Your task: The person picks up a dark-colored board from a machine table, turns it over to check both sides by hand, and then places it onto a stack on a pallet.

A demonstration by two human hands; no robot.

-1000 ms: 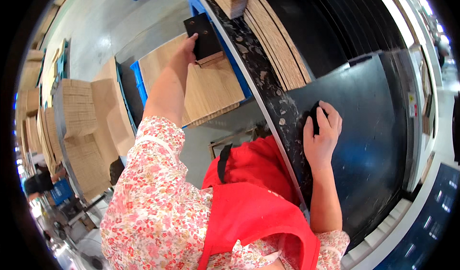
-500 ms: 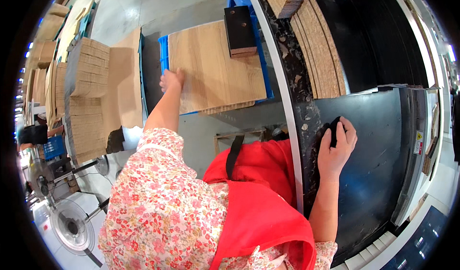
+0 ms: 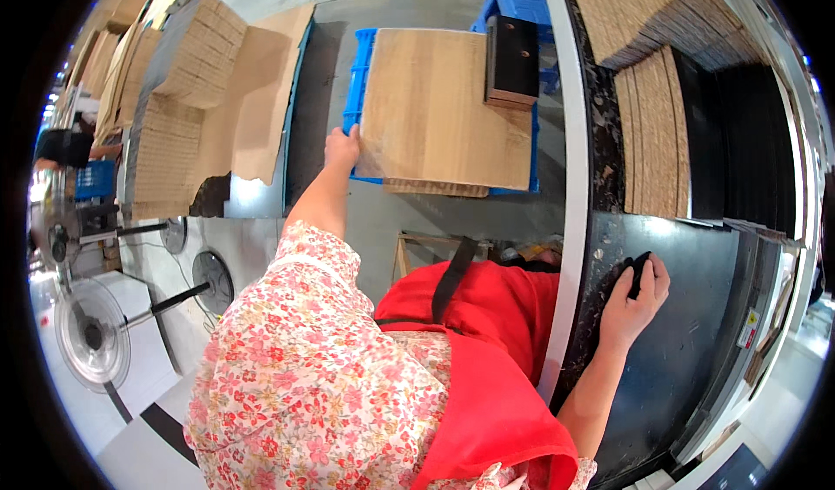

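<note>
My left hand [image 3: 343,148] is closed at the left side of a wood-grain board [image 3: 439,112], near its near corner. The board lies flat on a blue plastic crate [image 3: 356,90], and I cannot tell which of the two my fingers grip. Two or so small black-faced blocks [image 3: 511,60] rest on the board's far right part. On the dark bench top [image 3: 687,351] my right hand [image 3: 633,312] curls round a small soft-looking black item [image 3: 641,268], perhaps a cloth or pad. Its shape is mostly hidden by my fingers.
Stacked boards [image 3: 652,133] with black faces stand on the bench's far part. A pale metal edge [image 3: 570,186] runs along the bench. Left are stacked brown panels [image 3: 178,155] and a standing fan [image 3: 91,333]. A blue stool [image 3: 520,1] stands behind the crate.
The view has swung, so the crate, board and bench sit farther right in the picture. My left hand stays at the board's side, and my right hand keeps the black item on the bench.
</note>
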